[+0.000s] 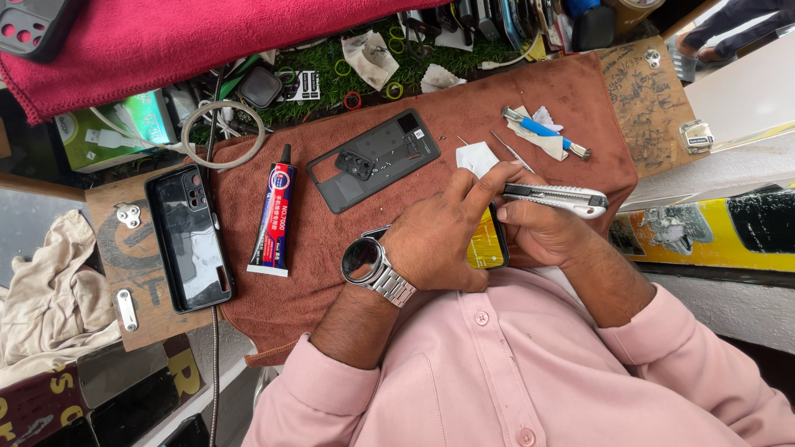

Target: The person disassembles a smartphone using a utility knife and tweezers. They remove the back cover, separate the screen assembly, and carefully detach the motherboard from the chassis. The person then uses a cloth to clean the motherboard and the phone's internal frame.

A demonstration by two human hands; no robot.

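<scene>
Head view.
A: Item in hand?
B: Phone (pixel 487 240), yellow inside, gripped by left hand (pixel 443 232); right hand (pixel 538 228) fingers closed around utility knife (pixel 555 197).
A: Surroundings?
B: On brown cloth (pixel 331 273): grey back cover (pixel 373 159) at 11 o'clock, glue tube (pixel 273 219) at 9, black case (pixel 189 238) beyond, blue tool (pixel 544 132) at 1.

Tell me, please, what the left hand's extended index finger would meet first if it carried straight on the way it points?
Probably the silver utility knife held in the right hand: the left hand points its index finger up and to the right, its tip already at the knife's blade end. Beyond lies the rust-brown cloth.
</scene>
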